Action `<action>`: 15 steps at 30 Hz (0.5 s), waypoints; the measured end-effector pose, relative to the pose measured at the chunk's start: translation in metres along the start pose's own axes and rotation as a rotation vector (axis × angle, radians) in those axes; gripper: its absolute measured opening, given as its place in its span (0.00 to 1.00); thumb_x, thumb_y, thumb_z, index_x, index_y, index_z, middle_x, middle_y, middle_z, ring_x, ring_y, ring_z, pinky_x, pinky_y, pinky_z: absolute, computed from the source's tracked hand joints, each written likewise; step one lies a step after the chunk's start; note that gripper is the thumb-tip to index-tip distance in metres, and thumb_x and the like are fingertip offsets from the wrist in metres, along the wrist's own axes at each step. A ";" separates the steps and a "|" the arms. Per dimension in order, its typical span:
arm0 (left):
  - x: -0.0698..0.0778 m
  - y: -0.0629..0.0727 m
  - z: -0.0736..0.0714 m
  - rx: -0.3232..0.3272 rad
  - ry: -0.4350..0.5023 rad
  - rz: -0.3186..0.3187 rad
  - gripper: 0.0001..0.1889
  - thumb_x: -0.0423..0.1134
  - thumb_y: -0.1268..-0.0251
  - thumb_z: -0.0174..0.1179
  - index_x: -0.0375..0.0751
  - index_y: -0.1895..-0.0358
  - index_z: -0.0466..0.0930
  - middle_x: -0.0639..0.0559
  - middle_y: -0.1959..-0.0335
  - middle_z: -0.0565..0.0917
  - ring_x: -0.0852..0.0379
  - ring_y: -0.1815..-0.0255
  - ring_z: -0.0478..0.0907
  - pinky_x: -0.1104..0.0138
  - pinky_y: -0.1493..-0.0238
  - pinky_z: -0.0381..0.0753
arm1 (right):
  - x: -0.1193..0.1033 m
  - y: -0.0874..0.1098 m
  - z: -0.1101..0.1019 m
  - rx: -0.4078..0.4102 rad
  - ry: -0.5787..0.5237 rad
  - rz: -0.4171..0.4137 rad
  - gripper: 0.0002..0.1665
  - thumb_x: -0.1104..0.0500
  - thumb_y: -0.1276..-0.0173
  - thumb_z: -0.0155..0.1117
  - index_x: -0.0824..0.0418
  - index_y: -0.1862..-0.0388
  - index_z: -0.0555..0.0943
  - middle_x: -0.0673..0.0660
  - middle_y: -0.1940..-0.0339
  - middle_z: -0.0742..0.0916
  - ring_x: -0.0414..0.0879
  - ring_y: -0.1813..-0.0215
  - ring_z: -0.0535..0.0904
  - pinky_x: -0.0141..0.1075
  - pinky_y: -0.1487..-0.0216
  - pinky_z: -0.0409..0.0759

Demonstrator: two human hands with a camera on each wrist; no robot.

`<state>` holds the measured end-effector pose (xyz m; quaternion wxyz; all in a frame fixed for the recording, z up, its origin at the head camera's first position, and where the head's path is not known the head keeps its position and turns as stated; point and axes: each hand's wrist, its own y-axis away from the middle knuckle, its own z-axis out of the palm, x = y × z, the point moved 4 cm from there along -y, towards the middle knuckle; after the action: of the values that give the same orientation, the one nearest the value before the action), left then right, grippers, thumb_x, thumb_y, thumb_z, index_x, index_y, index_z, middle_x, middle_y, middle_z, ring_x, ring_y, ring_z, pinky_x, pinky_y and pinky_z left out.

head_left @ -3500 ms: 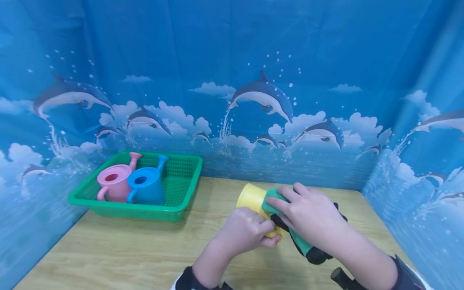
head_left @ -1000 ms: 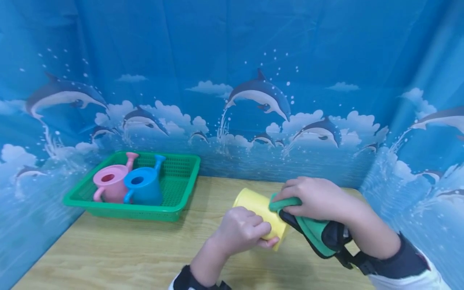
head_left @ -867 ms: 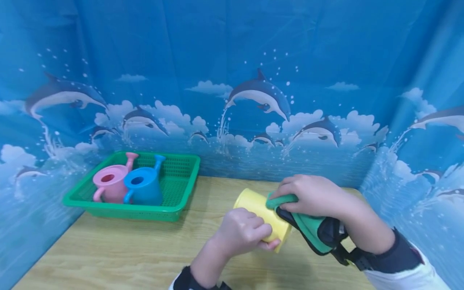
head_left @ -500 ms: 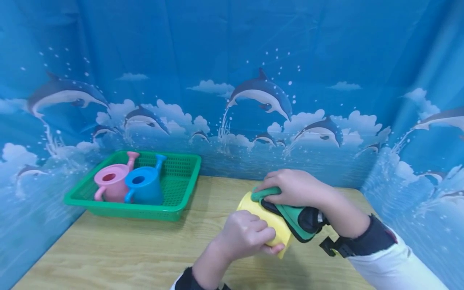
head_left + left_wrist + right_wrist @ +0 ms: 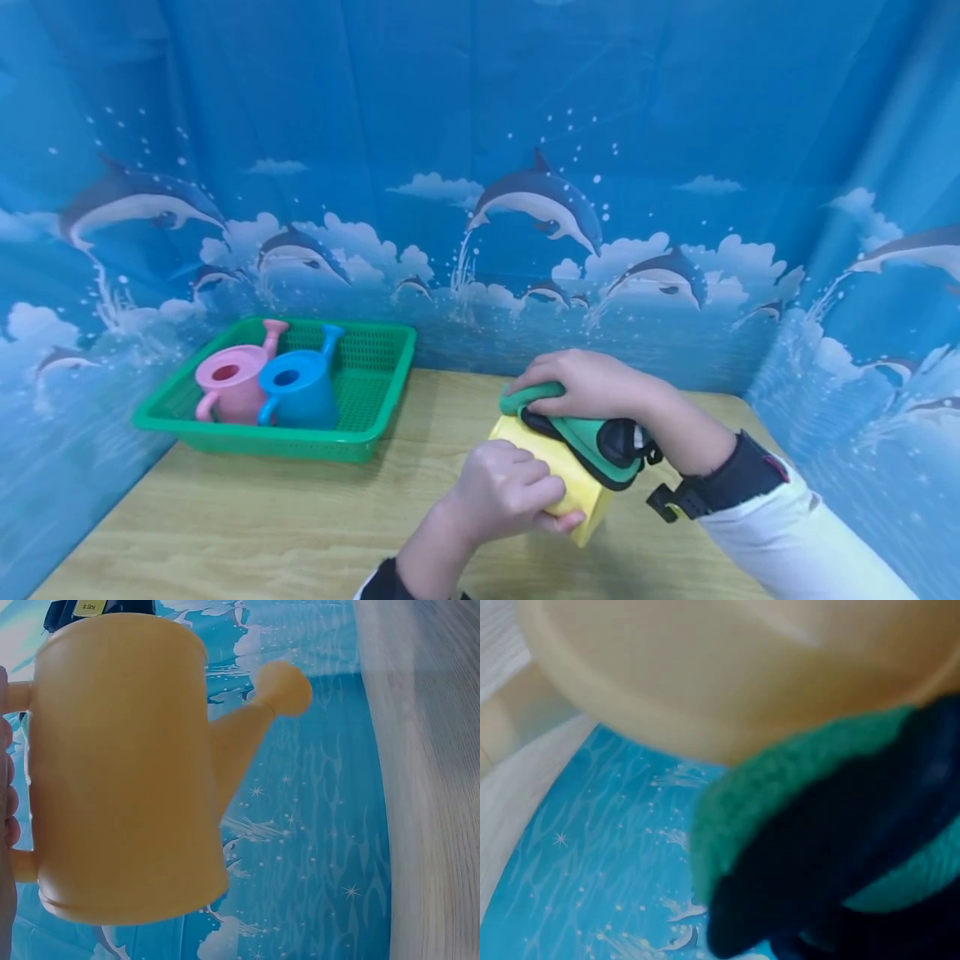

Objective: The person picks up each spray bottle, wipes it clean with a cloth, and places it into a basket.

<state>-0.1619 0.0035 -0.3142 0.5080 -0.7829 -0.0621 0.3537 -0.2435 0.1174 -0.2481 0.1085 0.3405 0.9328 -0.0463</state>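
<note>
A yellow watering can [image 5: 581, 487] lies tilted in the air above the wooden table, its handle gripped by my left hand [image 5: 504, 490]. In the left wrist view the can's body [image 5: 127, 772] fills the left side, its spout [image 5: 247, 742] pointing right, with fingertips round the handle at the edge. My right hand [image 5: 588, 382] holds a folded green cloth [image 5: 588, 437] with black edging and presses it on the upper side of the can. The right wrist view has the cloth [image 5: 742, 802] against the can, blurred. The spout is hidden in the head view.
A green plastic basket [image 5: 277, 446] stands at the back left of the table [image 5: 262, 525]. Inside it are a pink watering can [image 5: 240, 396] and a blue watering can [image 5: 309, 402]. A blue dolphin-print curtain [image 5: 480, 100] closes off the back and sides.
My right hand has slid the green cloth leftward and up along the can. The yellow can has turned slightly in my left hand's grip, its right end dipping lower.
</note>
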 end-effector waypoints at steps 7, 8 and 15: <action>0.000 -0.004 -0.006 0.041 0.011 0.018 0.25 0.52 0.26 0.38 0.56 0.88 0.60 0.67 0.92 0.59 0.73 0.91 0.54 0.83 0.85 0.48 | 0.006 0.013 0.000 -0.025 -0.068 -0.004 0.17 0.52 0.29 0.59 0.45 0.43 0.80 0.46 0.46 0.85 0.44 0.45 0.81 0.39 0.48 0.79; 0.000 -0.004 -0.007 0.044 0.012 0.017 0.26 0.52 0.26 0.38 0.56 0.88 0.60 0.67 0.92 0.59 0.73 0.91 0.54 0.83 0.84 0.48 | 0.007 0.016 0.000 -0.028 -0.081 -0.005 0.17 0.52 0.29 0.59 0.45 0.43 0.80 0.46 0.47 0.85 0.44 0.46 0.81 0.37 0.49 0.80; -0.004 -0.005 -0.011 0.095 -0.026 0.052 0.25 0.52 0.27 0.40 0.55 0.87 0.60 0.67 0.92 0.60 0.73 0.90 0.55 0.83 0.84 0.51 | 0.016 0.036 -0.007 -0.064 -0.185 -0.001 0.17 0.50 0.29 0.59 0.47 0.43 0.81 0.47 0.47 0.85 0.40 0.49 0.82 0.33 0.52 0.80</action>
<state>-0.1572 -0.0043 -0.3053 0.5345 -0.7545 -0.0318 0.3795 -0.2332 0.1560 -0.2455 0.2051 0.3308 0.9199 -0.0476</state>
